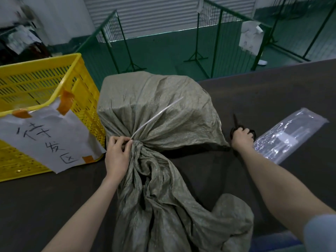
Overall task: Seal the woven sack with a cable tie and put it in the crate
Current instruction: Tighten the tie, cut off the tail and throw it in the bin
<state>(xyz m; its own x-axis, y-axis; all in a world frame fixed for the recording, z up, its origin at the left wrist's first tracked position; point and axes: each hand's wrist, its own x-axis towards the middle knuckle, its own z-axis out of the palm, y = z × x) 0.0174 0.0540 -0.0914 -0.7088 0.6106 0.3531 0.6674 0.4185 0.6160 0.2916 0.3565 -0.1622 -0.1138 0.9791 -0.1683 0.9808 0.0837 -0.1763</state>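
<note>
**Tied sack on the table, scissors in hand**

A grey-green woven sack [156, 113] lies in the middle of the frame on a dark, matte table [272, 91]. Its filled end is a rounded, boxy bulk toward the top; its neck is gathered into tight pleats, and the loose, crinkled mouth spills toward the bottom edge. A thin white plastic cable tie [154, 119] circles the neck, its stiff tail slanting up and right across the cloth.

The left hand [118, 155] pinches the tie at the gathered neck, fingers curled against the folds. The right hand [242, 138], at centre right, is closed around the handles of black scissors [237, 122], blades pointing up.

At left stands a yellow perforated plastic crate [45, 82], a handwritten paper label [49, 137] taped to its rim. At far right lies a glossy clear plastic packet [291, 135].
</note>
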